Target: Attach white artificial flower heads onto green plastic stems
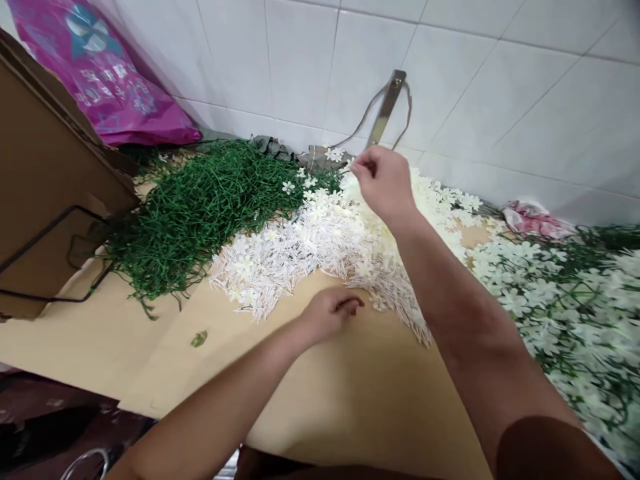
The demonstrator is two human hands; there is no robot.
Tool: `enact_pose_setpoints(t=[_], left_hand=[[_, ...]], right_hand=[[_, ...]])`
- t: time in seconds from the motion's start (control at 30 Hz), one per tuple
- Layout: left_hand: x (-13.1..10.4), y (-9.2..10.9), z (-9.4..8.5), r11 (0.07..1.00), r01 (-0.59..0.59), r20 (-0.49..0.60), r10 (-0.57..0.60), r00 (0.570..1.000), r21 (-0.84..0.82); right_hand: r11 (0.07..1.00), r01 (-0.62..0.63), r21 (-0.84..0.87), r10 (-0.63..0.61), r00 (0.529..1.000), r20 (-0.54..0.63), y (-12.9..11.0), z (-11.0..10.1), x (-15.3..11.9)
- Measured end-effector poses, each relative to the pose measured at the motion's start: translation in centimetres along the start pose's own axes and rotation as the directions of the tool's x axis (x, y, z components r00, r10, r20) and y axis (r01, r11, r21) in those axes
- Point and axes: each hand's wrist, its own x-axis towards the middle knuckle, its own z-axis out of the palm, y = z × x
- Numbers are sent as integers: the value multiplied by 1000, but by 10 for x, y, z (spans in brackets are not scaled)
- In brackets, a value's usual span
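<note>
White and cream artificial flowers with pale, thin stems (313, 230) are lying in a broad, loose heap at the middle of a flat tan work surface (395, 400). The person's right hand (384, 177) is hovering over the far part of this heap, thumb and fingers drawn together in a pinch; whether they are gripping anything, I cannot tell. The left hand (330, 313) is resting nearer the person, just beside the heap's front edge, its fingers curling inward; what, if anything, it is holding is also hidden.

Left of the heap, a dense tangle of dark green plastic stems (210, 207) is spreading, and a small yellowish-green scrap (199, 339) is lying before it. To the right, white flowers on green stems (560, 313) are crowding the edge, with a crumpled pink-and-white bundle (537, 220) lying behind them. A brown cardboard box (45, 153) is standing at the far left, a magenta plastic bag (107, 80) leaning behind it. Beyond the right hand, a flat metal strip (387, 107) is slanting upward before a white tiled wall (300, 67).
</note>
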Motion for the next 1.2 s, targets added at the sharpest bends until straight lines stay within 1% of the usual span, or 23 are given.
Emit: enact_pose_setpoints(t=[0.03,0.07,0.13,0.17,0.2,0.23,0.27,0.3,0.37,0.47,0.57,0.63,0.7,0.77,0.83,0.9,1.0,1.1,1.2], left_hand=[[-1,2,-3,989,42,-55,-51,997,-144],[-2,4,-6,954,59,-97,-91,991,-294],[-6,11,-14,821,24,-185,-157,970,-570],[-8,15,-17,743,24,-188,-201,961,-669],[-10,19,-19,678,30,-182,-239,954,-734],[-12,23,-20,636,47,-169,-275,946,-770],[-14,26,-21,615,74,-150,-304,941,-785],[-15,28,-20,615,96,-140,-324,936,-782],[-15,28,-17,657,126,-144,-340,929,-743],[-13,25,-11,759,128,-197,-321,926,-638],[-11,23,-9,826,152,-199,-302,932,-543],[-11,24,-9,839,169,-160,-288,944,-517],[-11,26,-8,835,193,-90,-276,957,-516],[-11,28,-7,816,245,7,-284,959,-524],[-11,30,-7,792,289,63,-304,951,-538],[-10,29,-7,790,304,67,-318,946,-533],[-8,23,-7,825,290,51,-305,951,-485],[-7,16,-7,866,240,27,-254,967,-439],[-7,14,-5,886,192,-3,-213,977,-422]], right_hand=[[999,2,47,-1,1000,-15,0,-11,-18],[995,3,96,0,1000,-27,0,-21,-38],[984,24,178,-19,999,-29,0,-33,-80],[977,43,210,-44,999,-2,0,-36,-100],[968,61,242,-71,997,29,1,-38,-119],[961,67,268,-87,994,65,1,-38,-135],[957,59,283,-94,989,111,2,-38,-149],[956,49,291,-96,984,149,4,-38,-160],[956,31,291,-94,974,205,7,-38,-176],[952,43,303,-130,952,276,12,-41,-188],[935,76,347,-205,914,351,20,-41,-198],[915,104,390,-261,889,376,26,-38,-205],[898,123,422,-303,870,390,33,-34,-210],[893,120,433,-312,859,407,39,-32,-213],[899,89,429,-294,849,439,43,-33,-213],[901,58,429,-277,839,469,46,-35,-212],[902,35,431,-265,831,489,52,-37,-210],[906,19,423,-252,828,502,59,-37,-212],[913,22,407,-242,833,498,64,-37,-215]])
